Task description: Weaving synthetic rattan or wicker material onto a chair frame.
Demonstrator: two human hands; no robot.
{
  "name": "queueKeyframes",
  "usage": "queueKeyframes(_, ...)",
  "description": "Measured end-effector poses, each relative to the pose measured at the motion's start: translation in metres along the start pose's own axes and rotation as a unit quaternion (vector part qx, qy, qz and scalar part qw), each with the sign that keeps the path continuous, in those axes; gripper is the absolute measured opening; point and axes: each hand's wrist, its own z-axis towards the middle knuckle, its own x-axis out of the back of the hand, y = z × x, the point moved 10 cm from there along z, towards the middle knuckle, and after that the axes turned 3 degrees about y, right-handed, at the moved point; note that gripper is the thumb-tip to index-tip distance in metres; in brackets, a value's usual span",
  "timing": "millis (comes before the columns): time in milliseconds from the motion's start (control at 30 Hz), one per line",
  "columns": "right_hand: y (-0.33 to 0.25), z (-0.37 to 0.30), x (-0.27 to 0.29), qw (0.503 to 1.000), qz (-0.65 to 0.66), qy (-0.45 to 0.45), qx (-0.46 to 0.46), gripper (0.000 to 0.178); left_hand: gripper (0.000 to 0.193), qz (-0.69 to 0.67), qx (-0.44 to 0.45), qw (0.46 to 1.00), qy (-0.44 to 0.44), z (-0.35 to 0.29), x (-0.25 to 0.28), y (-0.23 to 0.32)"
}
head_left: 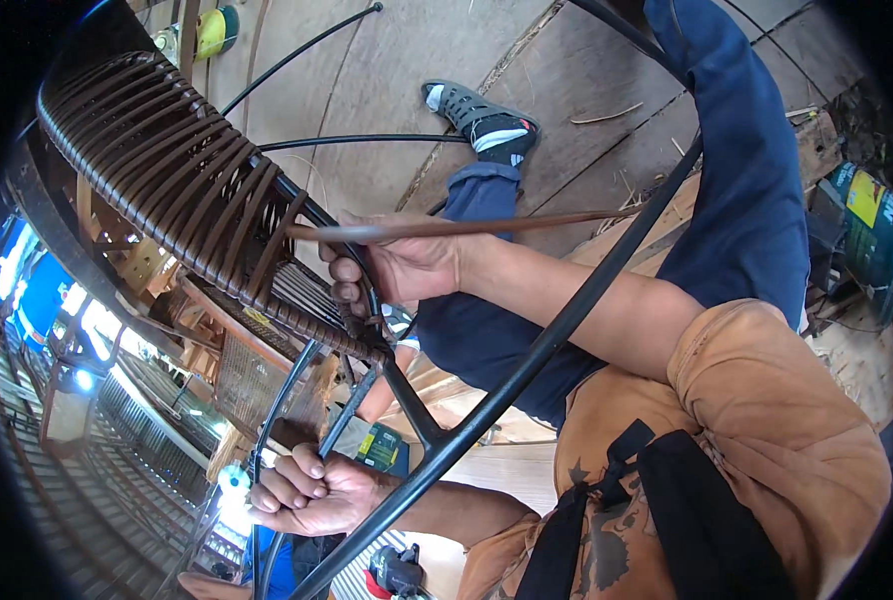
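A black metal furniture frame point(557, 330) lies across my lap, part of it wrapped with brown weaving strips point(177, 190). A loose brown strip point(507, 227) comes out of the weave and stretches right, across my right hand point(402, 268). The fingers of that hand are curled in close beside a black rod at the edge of the weave. What they hold is hidden behind the rod and strip. Lower down, my left hand point(327, 492) is closed round a thin black tube point(342, 425) of the frame.
My foot in a grey clog point(467, 115) rests on the plank floor point(387, 90). A green and yellow container point(867, 230) stands at the right, and a green box point(379, 445) sits beyond the frame. A person's forearm point(377, 397) shows behind it.
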Motion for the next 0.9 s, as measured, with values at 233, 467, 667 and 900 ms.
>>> queueKeyframes(233, 0.000, -0.001, 0.025, 0.972, -0.089, 0.210, 0.050, 0.011, 0.034, -0.037, 0.021, 0.998, -0.038, 0.003, 0.006, 0.006)
queueKeyframes(467, -0.024, -0.013, 0.051, 0.372, -0.895, 0.242, 0.044, 0.020, 0.036, -0.049, 0.050, 0.994, -0.078, 0.004, -0.008, -0.009)
queueKeyframes(667, 0.004, -0.024, 0.074, 0.449, -0.806, 0.339, -0.183, 0.018, 0.036, -0.107, 0.102, 0.985, -0.089, 0.014, 0.010, -0.010)
queueKeyframes(900, -0.019, -0.070, 0.047, 0.439, -0.821, 0.364, -0.014, 0.032, 0.033, -0.024, 0.070, 0.997, -0.015, 0.030, 0.067, 0.002)
